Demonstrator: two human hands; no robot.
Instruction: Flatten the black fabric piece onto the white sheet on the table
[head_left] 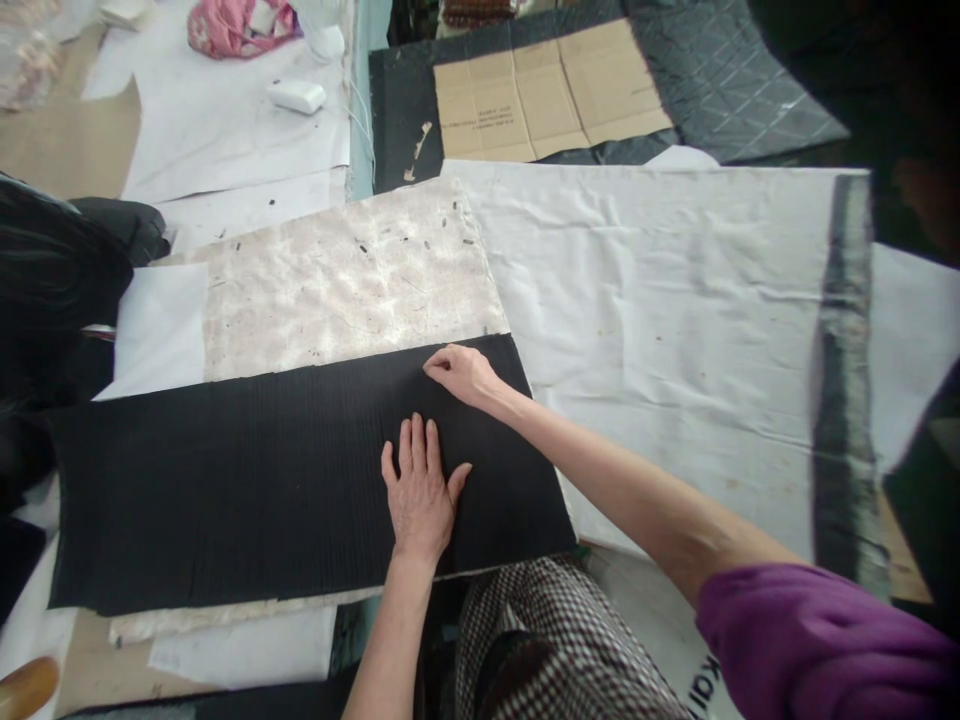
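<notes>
A long black ribbed fabric panel (pixel 225 490) lies across the work surface in front of me. My left hand (pixel 420 490) rests flat on it, palm down, fingers stretched out and close together. My right hand (pixel 461 372) reaches to the panel's far edge, its fingers curled and pressed onto the fabric there. Under the panel's far edge lies a speckled off-white sheet (pixel 345 280).
A large creased white cloth (pixel 660 330) with a dark stripe (pixel 847 400) covers the right side. Flattened cardboard (pixel 547 90) on dark quilted material lies at the back. A white small object (pixel 296 96) and pink cloth (pixel 232 25) sit far left. Dark fabric (pixel 52 270) is piled at left.
</notes>
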